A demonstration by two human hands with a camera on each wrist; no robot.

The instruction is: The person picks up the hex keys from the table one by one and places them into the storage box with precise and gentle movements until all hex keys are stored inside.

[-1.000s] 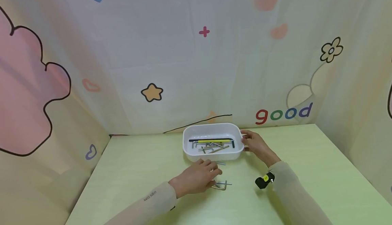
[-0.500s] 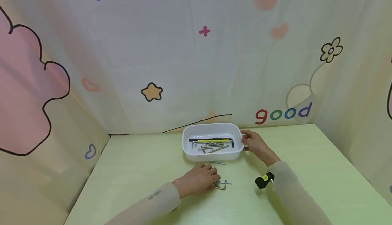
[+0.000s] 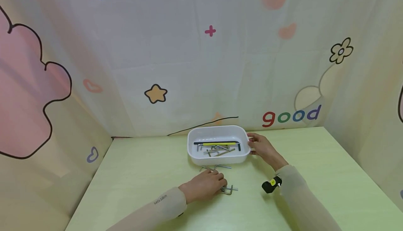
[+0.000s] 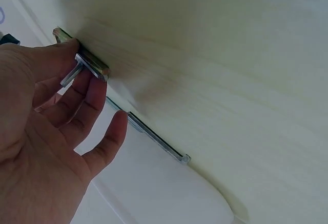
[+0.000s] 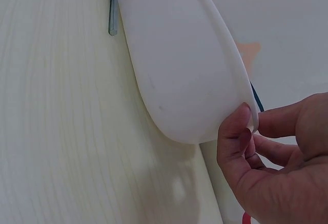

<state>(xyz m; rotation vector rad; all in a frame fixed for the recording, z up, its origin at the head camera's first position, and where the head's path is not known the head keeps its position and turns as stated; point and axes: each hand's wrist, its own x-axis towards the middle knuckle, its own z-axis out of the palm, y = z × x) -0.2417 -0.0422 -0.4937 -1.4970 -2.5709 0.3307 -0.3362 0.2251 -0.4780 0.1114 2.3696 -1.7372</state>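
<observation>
A white plastic box (image 3: pixel 219 160) stands near the back of the table, with several L-shaped hex keys (image 3: pixel 224 152) inside, one yellow and one black. My right hand (image 3: pixel 263 149) pinches the box's right rim between thumb and fingers, as the right wrist view confirms. In front of the box my left hand (image 3: pixel 204 186) is low over the table. Its thumb and fingertips pinch small metal hex keys (image 4: pixel 93 65), whose exact number cannot be told. Part of that bunch (image 3: pixel 231 189) sticks out right of the hand. Two more hex keys (image 3: pixel 223 166) lie between hand and box.
The pale green table (image 3: pixel 141 168) meets a printed curtain (image 3: pixel 189 66) directly behind the box, and more curtain hangs on both sides. A black wrist camera (image 3: pixel 271 185) is strapped at the right sleeve.
My left hand has shifted slightly right and its fingers have closed on the hex keys, uncovering another one near the box. My right hand and the box have stayed put.
</observation>
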